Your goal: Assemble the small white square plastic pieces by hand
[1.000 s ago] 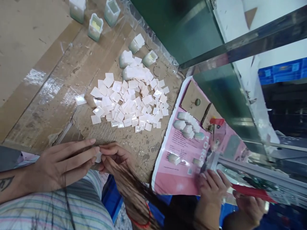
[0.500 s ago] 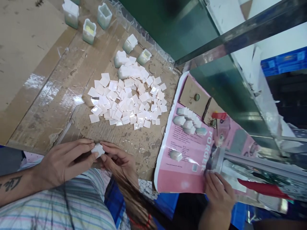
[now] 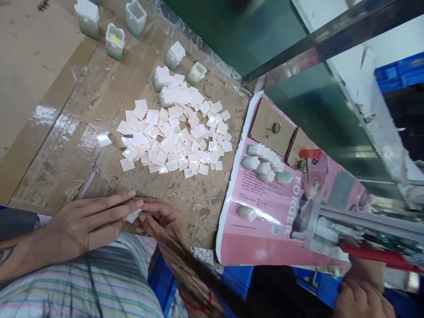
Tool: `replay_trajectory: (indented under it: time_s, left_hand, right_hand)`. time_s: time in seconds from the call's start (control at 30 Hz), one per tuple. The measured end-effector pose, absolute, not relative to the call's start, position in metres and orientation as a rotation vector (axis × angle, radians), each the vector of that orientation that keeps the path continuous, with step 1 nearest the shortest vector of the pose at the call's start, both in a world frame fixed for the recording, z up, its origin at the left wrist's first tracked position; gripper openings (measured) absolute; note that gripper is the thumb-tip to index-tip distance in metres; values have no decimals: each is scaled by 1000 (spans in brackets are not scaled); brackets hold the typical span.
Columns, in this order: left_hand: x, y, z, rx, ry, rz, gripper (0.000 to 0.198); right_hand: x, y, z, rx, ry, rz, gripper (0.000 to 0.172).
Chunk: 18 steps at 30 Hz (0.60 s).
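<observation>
My left hand and my right hand meet at the near edge of a cardboard-covered table. Together they pinch one small white piece between their fingertips. Most of that piece is hidden by the fingers. Beyond the hands lies a heap of several flat white square pieces. Small white box-shaped housings stand further back, some open at the top.
A pink printed sheet lies to the right with a few white housings on it. Another person's hand at lower right works a red-handled tool. A green metal frame rises behind. A blue bin sits below the table edge.
My fingers have closed further over the white piece, hiding more of it. The other person's hand has drawn back to the lower right, and the view has shifted slightly.
</observation>
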<state>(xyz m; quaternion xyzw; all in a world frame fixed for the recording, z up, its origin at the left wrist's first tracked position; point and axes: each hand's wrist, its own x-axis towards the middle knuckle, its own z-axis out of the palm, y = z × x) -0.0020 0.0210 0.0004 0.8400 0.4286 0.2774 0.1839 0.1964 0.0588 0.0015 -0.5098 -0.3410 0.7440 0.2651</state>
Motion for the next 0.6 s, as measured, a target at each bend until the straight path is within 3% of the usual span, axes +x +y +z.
replay_trajectory:
  time_s: [0.23, 0.4, 0.6]
  left_hand:
    - [6, 11, -18, 2234, 1269, 896, 30]
    - [9, 7, -19, 2084, 1354, 927, 51]
    - [5, 7, -20, 1814, 1278, 892, 43]
  right_hand:
    - [198, 58, 8, -1314, -926, 1945, 32]
    - [196, 59, 5, -1266, -940, 1943, 29]
    - [200, 57, 3, -1217, -993, 2000, 33]
